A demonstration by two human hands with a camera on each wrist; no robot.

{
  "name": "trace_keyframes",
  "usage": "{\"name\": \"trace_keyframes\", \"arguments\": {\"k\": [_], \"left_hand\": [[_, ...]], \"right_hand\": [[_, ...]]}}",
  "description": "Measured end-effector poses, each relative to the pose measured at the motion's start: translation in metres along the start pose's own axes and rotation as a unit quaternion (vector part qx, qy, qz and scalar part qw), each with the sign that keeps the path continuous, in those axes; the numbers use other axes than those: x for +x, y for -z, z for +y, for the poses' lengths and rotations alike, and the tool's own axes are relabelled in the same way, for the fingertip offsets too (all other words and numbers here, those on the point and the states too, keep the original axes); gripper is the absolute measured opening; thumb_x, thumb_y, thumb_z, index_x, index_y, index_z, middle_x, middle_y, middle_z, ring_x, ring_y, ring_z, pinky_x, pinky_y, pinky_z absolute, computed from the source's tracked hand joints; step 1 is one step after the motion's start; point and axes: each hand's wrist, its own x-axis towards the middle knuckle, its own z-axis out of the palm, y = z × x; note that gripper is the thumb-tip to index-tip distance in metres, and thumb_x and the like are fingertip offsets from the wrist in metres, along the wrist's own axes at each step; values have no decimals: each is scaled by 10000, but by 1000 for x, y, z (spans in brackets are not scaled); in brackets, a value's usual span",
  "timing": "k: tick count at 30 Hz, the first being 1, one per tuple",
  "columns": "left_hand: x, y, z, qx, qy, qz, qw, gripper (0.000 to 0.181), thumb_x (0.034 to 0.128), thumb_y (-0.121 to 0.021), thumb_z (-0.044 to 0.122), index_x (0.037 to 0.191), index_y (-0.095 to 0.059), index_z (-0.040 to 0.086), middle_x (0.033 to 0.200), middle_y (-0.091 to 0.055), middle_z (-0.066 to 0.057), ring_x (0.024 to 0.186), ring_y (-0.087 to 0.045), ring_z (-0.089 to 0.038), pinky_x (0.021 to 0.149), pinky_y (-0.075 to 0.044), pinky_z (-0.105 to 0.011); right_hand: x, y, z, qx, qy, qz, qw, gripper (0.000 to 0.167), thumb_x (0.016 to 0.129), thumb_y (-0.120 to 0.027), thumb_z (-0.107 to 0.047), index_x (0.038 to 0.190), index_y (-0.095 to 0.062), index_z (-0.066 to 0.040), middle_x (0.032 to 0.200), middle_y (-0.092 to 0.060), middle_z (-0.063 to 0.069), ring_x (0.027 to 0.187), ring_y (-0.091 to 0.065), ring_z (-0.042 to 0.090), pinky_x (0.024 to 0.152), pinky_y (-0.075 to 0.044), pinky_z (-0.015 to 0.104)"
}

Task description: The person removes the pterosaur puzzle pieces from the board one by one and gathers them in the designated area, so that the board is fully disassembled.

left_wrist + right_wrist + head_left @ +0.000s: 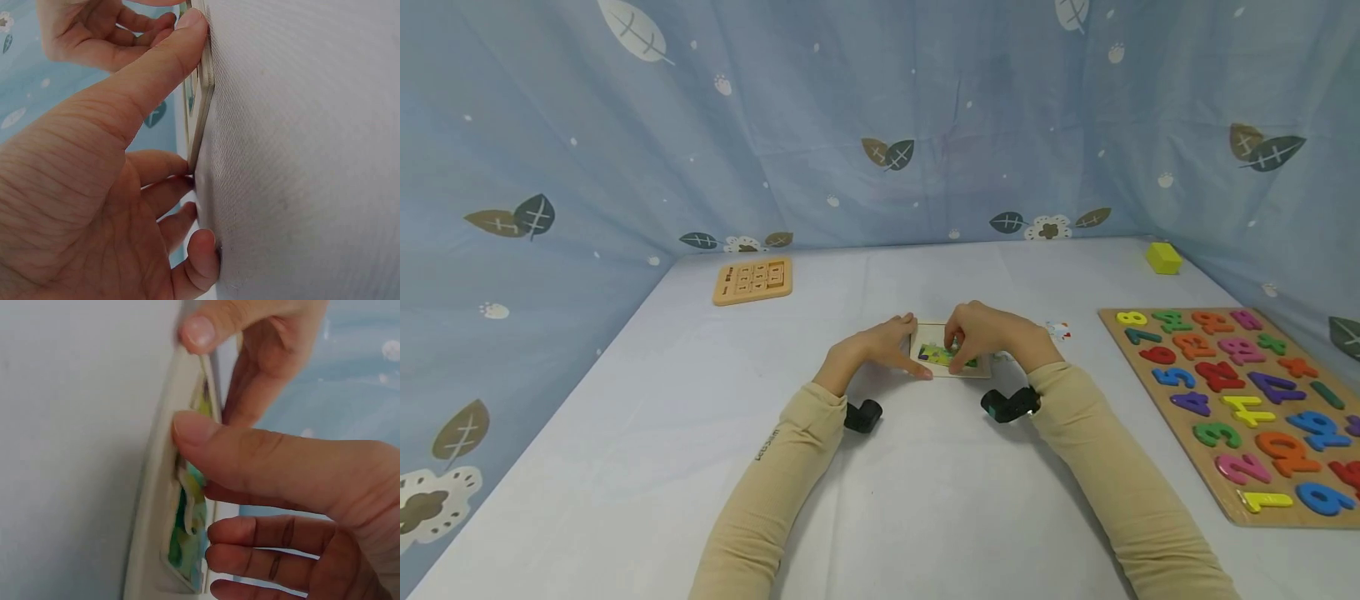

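A small wooden jigsaw puzzle board (929, 334) with a pale frame lies on the table, green and yellow pieces in its recess. My left hand (883, 342) holds the board at its left side; in the left wrist view the thumb (165, 59) lies on its near edge and the fingertips touch another edge. Over the right part of the board, my right hand (992, 329) pinches a puzzle piece (195, 494) with thumb and index finger, its other fingers loosely bent. The thumb hides part of that piece.
A wooden number sliding puzzle (752, 282) lies at the back left. A large board of coloured letters and numbers (1217, 417) occupies the right side. The yellow-green block (1163, 258) stands at the back right. A small printed piece (1058, 331) lies beyond my right wrist.
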Motion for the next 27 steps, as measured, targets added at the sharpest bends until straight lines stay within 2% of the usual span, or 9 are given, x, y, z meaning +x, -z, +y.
{"name": "trace_keyframes", "arguments": {"k": [4, 9, 11, 15, 18, 20, 23, 27], "left_hand": [[0, 0, 0, 0, 5, -15, 10000, 1030, 838, -701, 480, 1544, -97, 35, 1627, -25, -116, 1508, -21, -279, 1220, -129, -448], [0, 0, 1, 23, 20, -34, 10000, 1030, 840, -695, 489, 1545, -93, 40, 1629, -19, -109, 1509, -17, -272, 1219, -132, -453], [0, 0, 1, 26, 27, -32, 10000, 1026, 841, -695, 487, 1545, -96, 41, 1629, -23, -107, 1509, -20, -271, 1219, -132, -454], [1, 0, 2, 35, 26, -18, 10000, 1022, 837, -701, 479, 1544, -108, 40, 1629, -33, -107, 1509, -28, -269, 1220, -132, -446], [1, 0, 2, 45, 15, -23, 10000, 1025, 834, -704, 477, 1544, -109, 38, 1628, -35, -108, 1509, -30, -269, 1221, -131, -441], [1, 0, 2, 43, 13, -29, 10000, 1026, 834, -704, 479, 1544, -108, 40, 1628, -34, -107, 1509, -29, -269, 1221, -128, -440], [0, 0, 1, 38, 19, -36, 10000, 1028, 835, -704, 482, 1545, -104, 44, 1629, -30, -104, 1509, -23, -268, 1221, -125, -444], [1, 0, 0, -6, 17, -30, 10000, 1028, 833, -706, 479, 1546, -105, 47, 1629, -30, -103, 1509, -23, -267, 1221, -123, -448]], "right_hand": [[2, -3, -2, 95, 172, 24, 9998, 251, 757, -782, -129, 985, -744, -31, 614, -504, -8, 565, -421, 94, 537, -363, 221], [1, -3, -1, 136, 268, 180, 9994, 281, 817, -715, -108, 1078, -719, -3, 621, -489, -6, 558, -405, 93, 541, -347, 222], [0, 0, 1, 55, 178, 333, 9993, 298, 854, -695, -136, 1112, -700, 12, 647, -509, 20, 572, -414, 111, 550, -353, 233], [-3, 4, 6, -233, -323, 523, 9978, 354, 890, -674, -190, 1175, -666, 21, 808, -594, 89, 686, -499, 165, 610, -438, 270], [-3, 5, 9, -295, -671, 323, 9968, 434, 878, -688, -223, 1231, -631, 22, 974, -632, 131, 828, -564, 208, 713, -506, 325], [-3, 4, 10, -304, -767, 101, 9965, 470, 868, -697, -230, 1255, -614, 23, 1048, -641, 155, 897, -586, 229, 768, -522, 357], [-1, 3, 10, -318, -830, -135, 9959, 487, 859, -698, -218, 1271, -601, 24, 1113, -640, 175, 962, -602, 250, 812, -530, 386], [-1, 3, 9, -339, -826, -187, 9958, 469, 848, -698, -188, 1255, -609, 27, 1159, -634, 192, 1029, -607, 283, 858, -531, 417]]}}
